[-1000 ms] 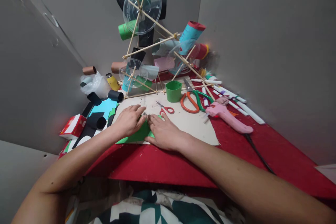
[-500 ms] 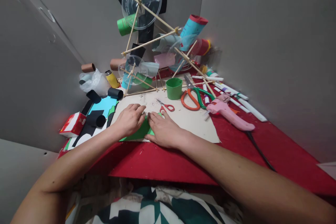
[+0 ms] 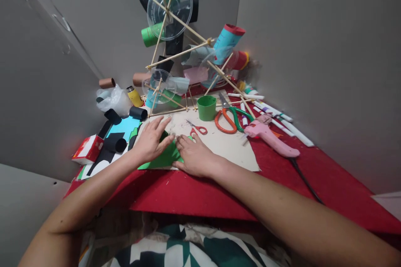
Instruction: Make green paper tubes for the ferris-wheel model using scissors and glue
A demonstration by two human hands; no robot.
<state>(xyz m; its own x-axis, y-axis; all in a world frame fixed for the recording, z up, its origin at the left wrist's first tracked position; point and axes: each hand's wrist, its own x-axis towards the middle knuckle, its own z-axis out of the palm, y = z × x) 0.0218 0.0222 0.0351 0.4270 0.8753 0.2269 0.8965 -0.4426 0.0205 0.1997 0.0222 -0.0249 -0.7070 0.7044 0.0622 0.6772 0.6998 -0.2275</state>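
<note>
A sheet of green paper (image 3: 163, 157) lies on the beige board (image 3: 232, 150) at the table's front edge. My right hand (image 3: 196, 154) rests flat on the paper's right part, fingers stretched out. Over its left part is my left hand (image 3: 152, 139), fingers spread and slightly raised; whether it touches the paper I cannot tell. Just beyond my right fingertips lie small red-handled scissors (image 3: 199, 129). A green paper cup shape (image 3: 206, 108) stands behind them. Larger scissors with orange and green handles (image 3: 230, 119) lie to the right.
Stick frames carrying clear plastic discs (image 3: 169, 29) and paper tubes rise at the back. A pink glue gun (image 3: 274, 137) with a black cord and several white markers (image 3: 297, 131) lie right. A red-and-white box (image 3: 88, 149), black paper rolls (image 3: 138, 112) and a yellow bottle (image 3: 134, 96) stand left.
My left hand has opened, its fingers spreading and lifting away from the green paper, uncovering more of it. My right hand stays flat in place. The view has shifted slightly.
</note>
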